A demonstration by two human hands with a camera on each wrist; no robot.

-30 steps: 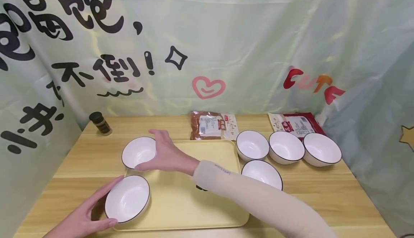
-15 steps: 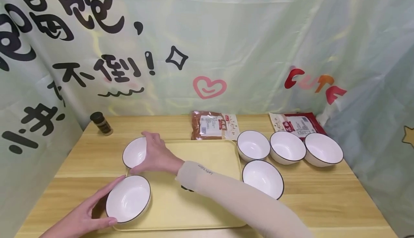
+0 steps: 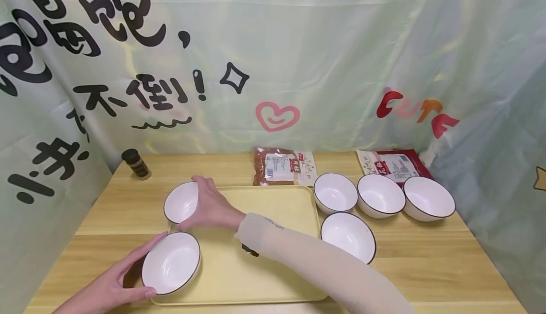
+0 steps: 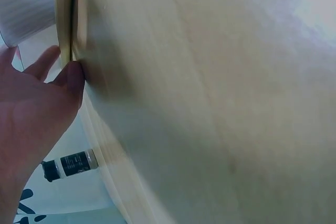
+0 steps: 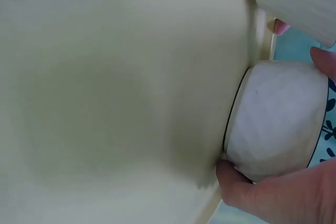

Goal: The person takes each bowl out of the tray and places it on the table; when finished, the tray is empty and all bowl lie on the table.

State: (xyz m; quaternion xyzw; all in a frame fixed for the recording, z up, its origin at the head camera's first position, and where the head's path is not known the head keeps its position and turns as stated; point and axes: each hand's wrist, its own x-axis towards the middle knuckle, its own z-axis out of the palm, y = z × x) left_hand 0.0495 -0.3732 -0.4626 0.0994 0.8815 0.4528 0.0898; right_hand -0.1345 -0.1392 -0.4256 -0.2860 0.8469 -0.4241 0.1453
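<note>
Two white bowls with dark rims stand at the left side of the cream tray point(image 3: 256, 276). My left hand point(image 3: 108, 283) holds the near bowl point(image 3: 172, 262) from its left, thumb at the front and fingers behind. In the left wrist view those fingers are at the bowl's wall point(image 4: 26, 6) and the tray edge point(image 4: 64, 19). My right hand point(image 3: 213, 208) reaches across the tray and grips the far bowl point(image 3: 180, 202) by its right side. The right wrist view shows thumb and fingers on opposite sides of this bowl point(image 5: 278, 114); part of its rim is hidden in the head view.
Several more white bowls point(image 3: 381, 194) stand right of the tray, one point(image 3: 349, 235) partly behind my right sleeve point(image 3: 307, 257). A brown packet point(image 3: 283, 167) and a red packet point(image 3: 394, 164) lie along the back. A black-capped jar point(image 3: 136, 164) stands at the back left.
My right hand moved left to close around the far bowl, then stayed nearly still there. My left hand and the near bowl kept their place; the head view shifted slightly.
</note>
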